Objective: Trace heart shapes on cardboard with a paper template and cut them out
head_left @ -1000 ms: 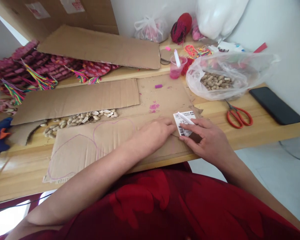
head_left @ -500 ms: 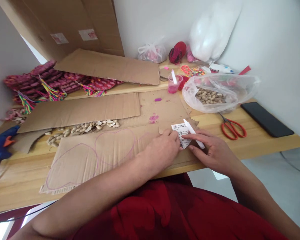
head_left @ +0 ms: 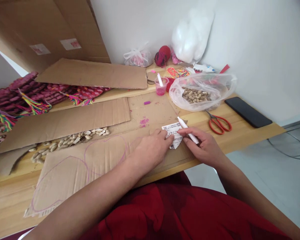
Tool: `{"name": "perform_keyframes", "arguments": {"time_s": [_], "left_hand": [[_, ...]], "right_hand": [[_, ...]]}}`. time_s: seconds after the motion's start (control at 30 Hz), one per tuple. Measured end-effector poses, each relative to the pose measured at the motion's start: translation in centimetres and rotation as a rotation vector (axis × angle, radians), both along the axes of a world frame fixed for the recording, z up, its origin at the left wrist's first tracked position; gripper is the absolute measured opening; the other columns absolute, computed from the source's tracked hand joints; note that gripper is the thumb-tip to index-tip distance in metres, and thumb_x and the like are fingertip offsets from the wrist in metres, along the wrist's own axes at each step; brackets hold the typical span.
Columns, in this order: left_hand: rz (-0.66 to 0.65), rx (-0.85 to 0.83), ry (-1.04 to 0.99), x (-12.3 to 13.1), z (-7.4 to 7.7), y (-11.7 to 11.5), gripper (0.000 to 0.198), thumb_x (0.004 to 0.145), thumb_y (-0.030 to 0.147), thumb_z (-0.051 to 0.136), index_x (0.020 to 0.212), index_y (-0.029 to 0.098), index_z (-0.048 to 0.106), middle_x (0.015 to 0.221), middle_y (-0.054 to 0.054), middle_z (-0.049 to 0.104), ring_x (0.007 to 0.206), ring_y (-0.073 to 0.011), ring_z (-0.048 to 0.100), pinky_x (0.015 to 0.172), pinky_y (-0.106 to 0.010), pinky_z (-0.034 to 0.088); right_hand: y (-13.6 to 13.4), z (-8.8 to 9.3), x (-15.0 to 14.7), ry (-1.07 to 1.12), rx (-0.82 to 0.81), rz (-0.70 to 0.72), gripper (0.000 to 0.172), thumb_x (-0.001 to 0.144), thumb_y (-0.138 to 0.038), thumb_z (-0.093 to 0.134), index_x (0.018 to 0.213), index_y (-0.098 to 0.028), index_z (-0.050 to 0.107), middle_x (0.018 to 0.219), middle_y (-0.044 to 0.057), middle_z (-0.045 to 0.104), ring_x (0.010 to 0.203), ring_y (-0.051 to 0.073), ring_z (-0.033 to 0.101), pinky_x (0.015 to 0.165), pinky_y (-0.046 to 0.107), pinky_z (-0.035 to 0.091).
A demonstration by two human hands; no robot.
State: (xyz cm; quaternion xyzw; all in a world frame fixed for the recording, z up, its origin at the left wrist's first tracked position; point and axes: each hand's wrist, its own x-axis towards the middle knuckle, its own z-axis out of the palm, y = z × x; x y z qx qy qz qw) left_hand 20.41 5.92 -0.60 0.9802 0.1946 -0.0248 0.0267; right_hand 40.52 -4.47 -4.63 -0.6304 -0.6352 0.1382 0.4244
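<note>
A brown cardboard sheet (head_left: 72, 166) with pink heart outlines lies at the table's near edge. At its right end sits a white printed label (head_left: 173, 131). My left hand (head_left: 150, 150) rests on the cardboard, fingertips pressed on the label's left edge. My right hand (head_left: 202, 146) is closed round a white pen-like stick (head_left: 187, 130), whose tip points up and left over the label.
Peanuts (head_left: 70, 140) lie scattered beside a cardboard strip (head_left: 62, 121). A clear bag of peanuts (head_left: 200, 90), red scissors (head_left: 218, 123), a black phone (head_left: 247, 111), a pink cup (head_left: 161, 86), yarn and woven pink pieces (head_left: 27, 96) crowd the table.
The camera has swung right and tilted up. My left fingers have slid onto the label's left edge. My right hand has raised the white stick's tip over the label.
</note>
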Motion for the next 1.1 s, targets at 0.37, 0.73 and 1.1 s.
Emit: {"name": "perform_keyframes", "arguments": {"time_s": [0.37,0.73,1.1], "left_hand": [[-0.166,-0.067,0.034,0.2,0.3,3.0,0.044,0.106,0.012,0.042,0.144,0.025,0.062,0.154,-0.004,0.06,0.124,-0.0219,0.063,0.103,-0.036,0.054],[-0.089,0.035,0.007,0.4,-1.3,0.9,0.048,0.104,0.031,0.056,0.15,0.016,0.055,0.157,-0.011,0.058,0.123,-0.0284,0.063,0.082,-0.036,0.061],[-0.056,0.101,0.011,0.4,-0.5,0.0,0.046,0.104,0.028,0.054,0.149,0.018,0.057,0.152,-0.01,0.062,0.118,-0.0292,0.065,0.068,-0.037,0.063]], "right_hand": [[-0.9,0.9,1.2,0.465,0.185,-0.248,0.029,0.103,-0.047,0.059,0.112,-0.024,0.074,0.073,-0.001,0.065,0.072,0.016,0.067,0.076,0.035,0.058],[0.3,1.4,1.1,0.342,0.127,-0.328,0.038,0.101,-0.055,0.061,0.095,-0.02,0.075,0.068,-0.001,0.06,0.063,0.013,0.056,0.057,0.027,0.046],[2.6,-0.7,0.1,0.448,0.112,-0.224,0.033,0.106,-0.052,0.053,0.12,-0.024,0.065,0.093,0.001,0.07,0.091,0.017,0.074,0.084,0.034,0.056]]}}
